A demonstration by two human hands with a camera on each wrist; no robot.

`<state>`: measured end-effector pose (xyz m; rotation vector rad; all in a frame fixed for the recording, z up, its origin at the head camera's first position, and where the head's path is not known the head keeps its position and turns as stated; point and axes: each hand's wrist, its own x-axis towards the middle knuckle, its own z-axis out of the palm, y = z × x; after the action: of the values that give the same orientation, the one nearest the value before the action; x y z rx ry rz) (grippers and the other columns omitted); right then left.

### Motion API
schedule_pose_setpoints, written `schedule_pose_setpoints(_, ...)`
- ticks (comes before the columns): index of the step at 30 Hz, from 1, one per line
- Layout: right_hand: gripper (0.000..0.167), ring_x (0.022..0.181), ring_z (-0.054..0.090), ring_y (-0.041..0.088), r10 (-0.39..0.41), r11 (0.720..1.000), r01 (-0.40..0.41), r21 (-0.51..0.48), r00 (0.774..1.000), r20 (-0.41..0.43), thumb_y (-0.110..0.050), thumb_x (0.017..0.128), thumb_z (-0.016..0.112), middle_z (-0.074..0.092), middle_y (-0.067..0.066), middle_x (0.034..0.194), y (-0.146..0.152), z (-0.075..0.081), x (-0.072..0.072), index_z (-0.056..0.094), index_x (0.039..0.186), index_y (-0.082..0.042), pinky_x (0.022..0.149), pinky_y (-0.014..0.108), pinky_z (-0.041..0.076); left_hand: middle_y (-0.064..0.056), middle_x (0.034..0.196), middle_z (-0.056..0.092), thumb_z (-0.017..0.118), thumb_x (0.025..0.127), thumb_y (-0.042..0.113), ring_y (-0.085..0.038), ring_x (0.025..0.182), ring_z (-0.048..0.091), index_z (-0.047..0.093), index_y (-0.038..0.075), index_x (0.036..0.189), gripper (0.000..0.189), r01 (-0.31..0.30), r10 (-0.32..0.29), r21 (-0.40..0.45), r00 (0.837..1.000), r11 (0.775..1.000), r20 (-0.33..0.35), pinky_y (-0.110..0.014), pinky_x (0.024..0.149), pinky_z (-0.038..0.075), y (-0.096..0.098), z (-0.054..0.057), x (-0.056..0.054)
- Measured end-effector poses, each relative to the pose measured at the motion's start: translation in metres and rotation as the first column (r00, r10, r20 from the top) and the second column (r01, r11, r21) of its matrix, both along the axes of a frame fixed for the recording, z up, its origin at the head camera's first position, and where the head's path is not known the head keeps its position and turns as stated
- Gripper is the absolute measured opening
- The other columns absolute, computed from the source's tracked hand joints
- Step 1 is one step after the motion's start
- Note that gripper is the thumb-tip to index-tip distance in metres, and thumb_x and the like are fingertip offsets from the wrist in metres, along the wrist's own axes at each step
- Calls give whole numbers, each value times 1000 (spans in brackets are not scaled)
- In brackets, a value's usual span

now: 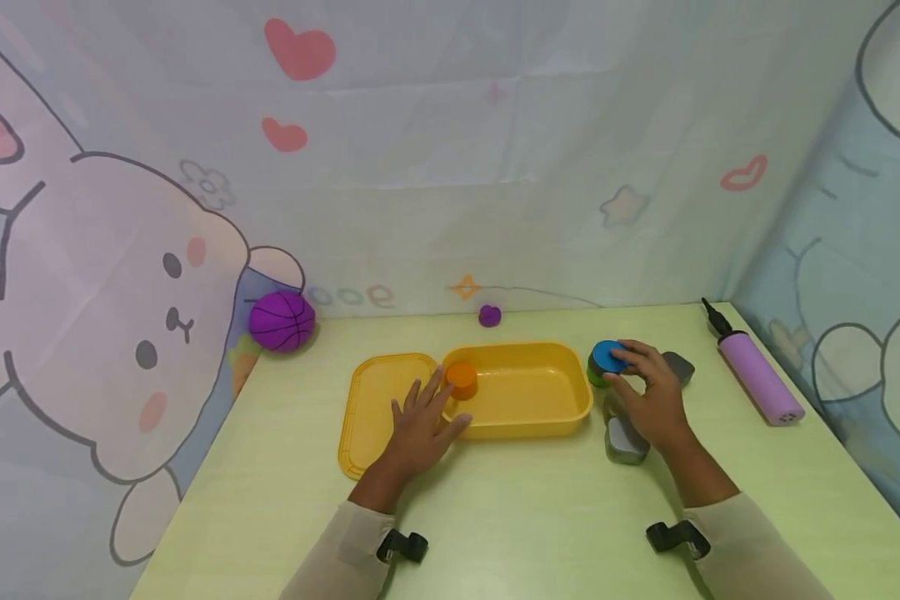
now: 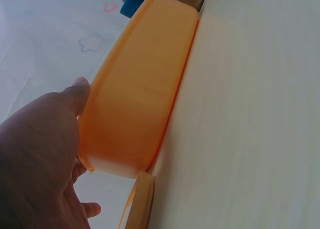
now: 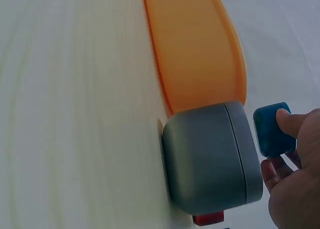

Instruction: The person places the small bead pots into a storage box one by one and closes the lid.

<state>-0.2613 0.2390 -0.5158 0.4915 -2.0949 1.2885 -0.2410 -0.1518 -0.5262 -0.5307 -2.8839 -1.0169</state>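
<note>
My left hand (image 1: 420, 425) lies at the left end of a yellow plastic container (image 1: 528, 431), fingers spread. The left wrist view shows its thumb touching the rim. Inside the container, near those fingertips, sits an orange round piece (image 1: 462, 379). On the right, my right hand (image 1: 651, 398) pinches a blue piece with rounded edges (image 3: 272, 131) between thumb and fingers. Something green (image 1: 596, 379) shows under the blue piece in the head view. A grey rounded box (image 3: 207, 159) stands close beside the right hand, near the container's right end.
A flat yellow lid (image 1: 367, 425) lies left of the container. Farther back are a purple ball (image 1: 282, 322) and a small purple piece (image 1: 489, 316). Another grey piece (image 1: 678, 367) and a purple hand pump (image 1: 761, 379) lie to the right. A printed cloth hangs behind the table.
</note>
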Motion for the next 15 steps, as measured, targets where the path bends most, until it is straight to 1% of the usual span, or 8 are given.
schedule_pose_setpoints(3, 45, 126, 55, -13, 40, 999, -40, -37, 999, -5, 21, 86, 79, 61, 34, 142, -7, 5, 1, 72, 130, 13, 102, 2, 47, -1, 186, 13, 54, 110, 60, -50, 171, 8, 43, 15, 169, 75, -4, 4, 0, 1000, 1000, 0, -89, 123, -5, 1, 0, -1)
schedule_pose_setpoints(7, 42, 126, 58, -10, 68, 995, -67, -70, 998, 16, 20, 87, 79, 61, 34, 141, -15, 11, 3, 73, 128, 13, 102, 5, 49, -1, 186, 13, 54, 110, 60, -50, 171, 9, 43, 15, 169, 76, -5, 5, -1, 1000, 1000, -4, -90, 122, -4, 1, 1, -1)
schedule_pose_setpoints(15, 40, 124, 60, -9, 99, 990, -90, -105, 992, 79, 13, 90, 80, 63, 30, 142, -35, 10, -2, 74, 129, 9, 100, 7, 52, -1, 186, 13, 54, 110, 59, -51, 170, 9, 43, 15, 169, 75, -3, 3, -2, 1000, 1000, 2, -90, 122, -4, 0, 1, 0)
